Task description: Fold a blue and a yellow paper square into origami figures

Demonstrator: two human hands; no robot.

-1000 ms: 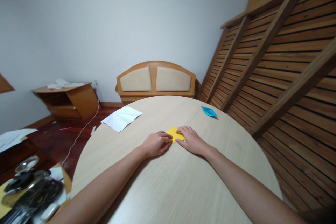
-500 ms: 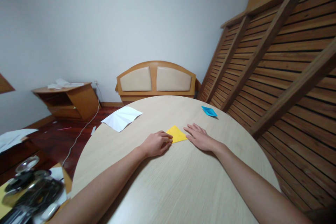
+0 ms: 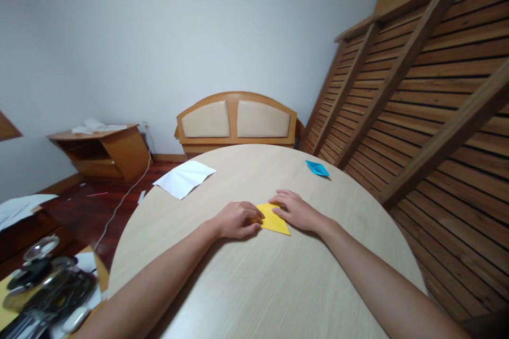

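A yellow folded paper point(image 3: 274, 221) lies flat on the round pale wooden table point(image 3: 262, 286), its pointed corner aimed toward me and to the right. My left hand point(image 3: 237, 219) has curled fingers and pinches the paper's left corner. My right hand point(image 3: 296, 210) rests flat on the paper's far right edge, fingers pressing it down. Both forearms stretch across the table toward the paper.
A white creased sheet point(image 3: 185, 178) hangs over the table's far left edge. A small blue folded paper point(image 3: 317, 168) sits at the far right. Beyond the table stand a padded bench point(image 3: 237, 122) and a low side table point(image 3: 104, 149). Slatted wooden panels point(image 3: 429, 116) run along the right.
The yellow paper has turned and shifted toward me, its point now facing near-right. My right hand came back onto the paper after lifting off to the right; my left hand stayed.
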